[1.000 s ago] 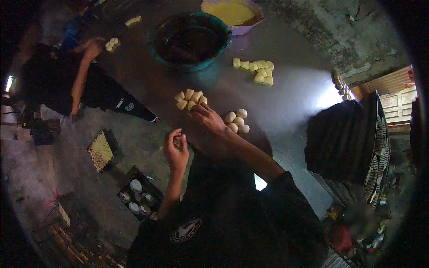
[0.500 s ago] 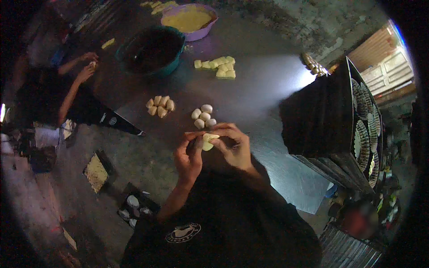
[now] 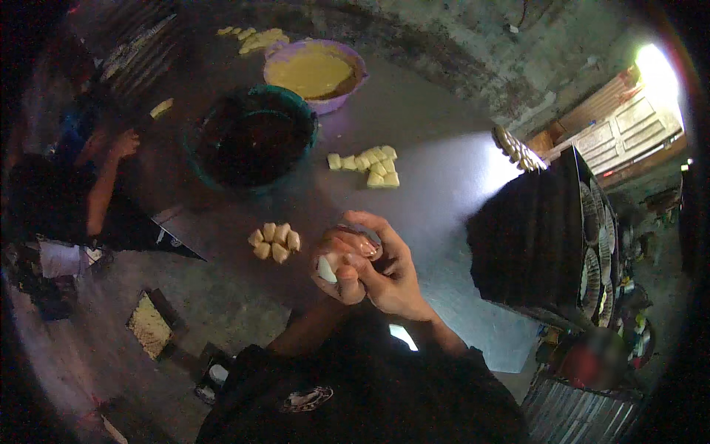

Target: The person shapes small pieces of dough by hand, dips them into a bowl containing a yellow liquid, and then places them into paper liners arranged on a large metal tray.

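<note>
Across the dull grey metal tabletop (image 3: 433, 214), from the head view, we've got light glaring off the right side. Our left hand (image 3: 335, 255) is curled around a small, smooth, pale piece of dough (image 3: 325, 271), just above the near edge. Our right hand (image 3: 396, 277) is bent up against it, fingers hooked; we can't tell if it's gripping the dough too. Left of us on the table sits a cluster of tan dough lumps (image 3: 281, 234), with pale yellow dough blocks (image 3: 381, 169) further back. Behind those, a round dark teal tub (image 3: 314, 137) stands near a purple plastic basin (image 3: 334, 103) of yellow stuff. As for the room: rough grey wall (image 3: 458, 59) at the back, white panelled door (image 3: 621, 137) at right, grimy grey floor (image 3: 214, 296), and a co-worker's hand (image 3: 126, 144) over on the left.
</note>
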Demonstrator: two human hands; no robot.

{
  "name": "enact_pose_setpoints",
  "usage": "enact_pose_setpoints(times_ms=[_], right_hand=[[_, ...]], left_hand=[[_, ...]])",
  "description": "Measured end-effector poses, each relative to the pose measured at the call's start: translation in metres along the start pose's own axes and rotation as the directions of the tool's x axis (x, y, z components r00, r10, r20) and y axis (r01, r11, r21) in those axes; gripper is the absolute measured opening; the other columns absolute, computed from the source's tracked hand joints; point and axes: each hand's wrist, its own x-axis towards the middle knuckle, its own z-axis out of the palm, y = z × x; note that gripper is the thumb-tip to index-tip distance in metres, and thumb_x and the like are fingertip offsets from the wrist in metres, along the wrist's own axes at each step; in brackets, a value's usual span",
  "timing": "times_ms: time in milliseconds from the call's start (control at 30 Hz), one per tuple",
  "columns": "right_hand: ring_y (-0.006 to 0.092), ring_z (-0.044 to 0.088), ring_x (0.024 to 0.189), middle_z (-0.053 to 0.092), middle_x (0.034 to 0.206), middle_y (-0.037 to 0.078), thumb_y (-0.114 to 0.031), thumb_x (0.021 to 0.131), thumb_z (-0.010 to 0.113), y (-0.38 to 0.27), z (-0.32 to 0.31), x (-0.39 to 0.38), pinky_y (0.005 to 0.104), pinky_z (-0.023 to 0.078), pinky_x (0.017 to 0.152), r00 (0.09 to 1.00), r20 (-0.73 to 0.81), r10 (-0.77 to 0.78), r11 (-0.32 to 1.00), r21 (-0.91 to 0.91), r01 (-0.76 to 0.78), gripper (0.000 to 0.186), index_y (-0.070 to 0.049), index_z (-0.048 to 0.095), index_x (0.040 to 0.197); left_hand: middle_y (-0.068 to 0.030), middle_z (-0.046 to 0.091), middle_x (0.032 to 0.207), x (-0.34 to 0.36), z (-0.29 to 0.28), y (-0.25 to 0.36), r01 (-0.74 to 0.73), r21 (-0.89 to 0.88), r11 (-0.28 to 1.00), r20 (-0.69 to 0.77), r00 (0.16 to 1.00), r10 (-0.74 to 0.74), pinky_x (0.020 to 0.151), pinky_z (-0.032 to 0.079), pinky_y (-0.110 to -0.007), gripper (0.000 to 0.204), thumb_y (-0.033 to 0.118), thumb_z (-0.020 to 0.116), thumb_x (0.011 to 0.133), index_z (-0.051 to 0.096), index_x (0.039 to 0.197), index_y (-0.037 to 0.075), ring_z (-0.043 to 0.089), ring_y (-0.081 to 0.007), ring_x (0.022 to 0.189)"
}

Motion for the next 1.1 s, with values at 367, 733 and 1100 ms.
enact_pose_setpoints(times_ms=[367,733,1100], right_hand=[[0.0351,0.069,0.079,0.072,0.096,0.016,-0.023,0.095,0.062,0.056,-0.053,0.326,0.0405,0.056,0.073,0.954,0.284,-0.097,0.218,-0.929,0.299,0.026,-0.010,0.071,0.115],[0.0275,0.050,0.130,0.057,0.139,0.014,-0.060,0.101,0.041,0.089,-0.081,0.399,0.0395,0.033,0.115,0.928,0.104,0.358,0.665,-0.726,-0.175,0.068,-0.009,0.050,0.144],[0.0170,0.065,0.100,0.067,0.114,0.009,-0.020,0.102,0.056,0.026,-0.023,0.174,0.0300,0.054,0.088,0.956,0.048,0.290,0.940,0.170,-0.294,0.044,-0.001,0.043,0.140]], left_hand=[[-0.0161,0.064,0.116,0.006,-0.108,-0.040,0.627,0.187,0.756,-0.108,0.778,-0.618,0.096,0.049,-0.041,0.036,0.031,0.050,0.103,0.058,0.127,0.006,0.061,-0.0271,0.106],[-0.0144,0.064,0.116,0.012,-0.142,-0.039,0.721,0.178,0.669,-0.140,0.692,-0.708,0.096,0.048,-0.036,0.034,0.026,0.051,0.104,0.057,0.132,0.007,0.061,-0.0239,0.108],[-0.0130,0.067,0.111,0.068,-0.112,0.024,0.735,-0.363,0.573,-0.093,0.583,-0.807,0.100,0.047,-0.037,0.043,0.034,0.041,0.108,0.056,0.131,0.001,0.062,-0.0220,0.106]])
